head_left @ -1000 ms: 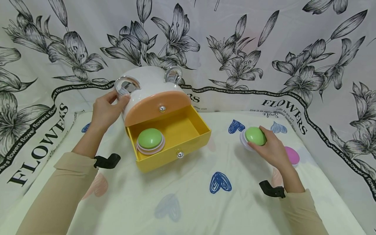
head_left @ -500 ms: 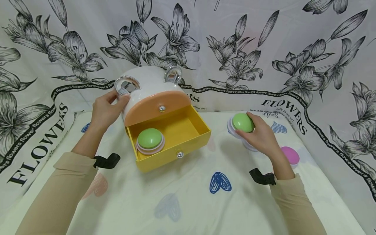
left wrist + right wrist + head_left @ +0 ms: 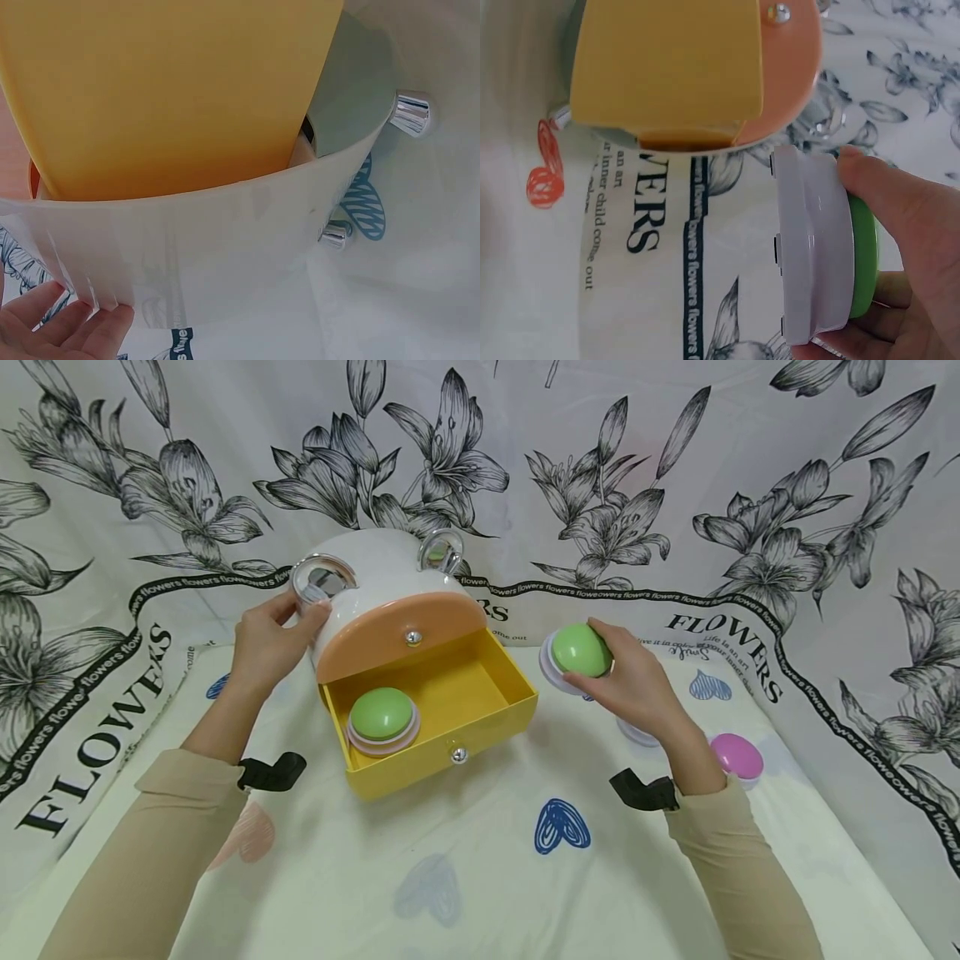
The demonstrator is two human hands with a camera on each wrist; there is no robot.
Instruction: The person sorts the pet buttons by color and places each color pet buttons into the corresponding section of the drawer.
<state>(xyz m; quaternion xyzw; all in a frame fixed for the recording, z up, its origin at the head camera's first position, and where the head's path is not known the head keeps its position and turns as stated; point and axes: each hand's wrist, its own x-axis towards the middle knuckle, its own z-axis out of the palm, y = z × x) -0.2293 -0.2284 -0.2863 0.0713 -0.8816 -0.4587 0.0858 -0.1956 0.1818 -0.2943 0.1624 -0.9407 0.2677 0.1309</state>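
My right hand (image 3: 633, 681) grips a push button with a green dome (image 3: 579, 652) and a pale lilac base, held tilted above the cloth to the right of the drawer. In the right wrist view its base (image 3: 799, 247) faces left, the thumb along its upper edge. My left hand (image 3: 273, 639) holds the left side of a white rounded drawer box (image 3: 390, 556) beside a chrome ring, thumb in front. The box's yellow drawer (image 3: 487, 731) is pulled out. Another green-domed push button (image 3: 382, 714) lies in the drawer's left front corner.
A magenta-domed push button (image 3: 737, 755) sits on the cloth at the right. Next to my right wrist shows the pale rim (image 3: 636, 732) of something mostly hidden. An orange panel (image 3: 420, 618) with a silver knob fronts the box. Flower-printed fabric (image 3: 600, 510) hangs behind.
My right hand has carried the green push button leftward and up toward the drawer, uncovering a pale rim on the cloth. The left hand and the box stay put.
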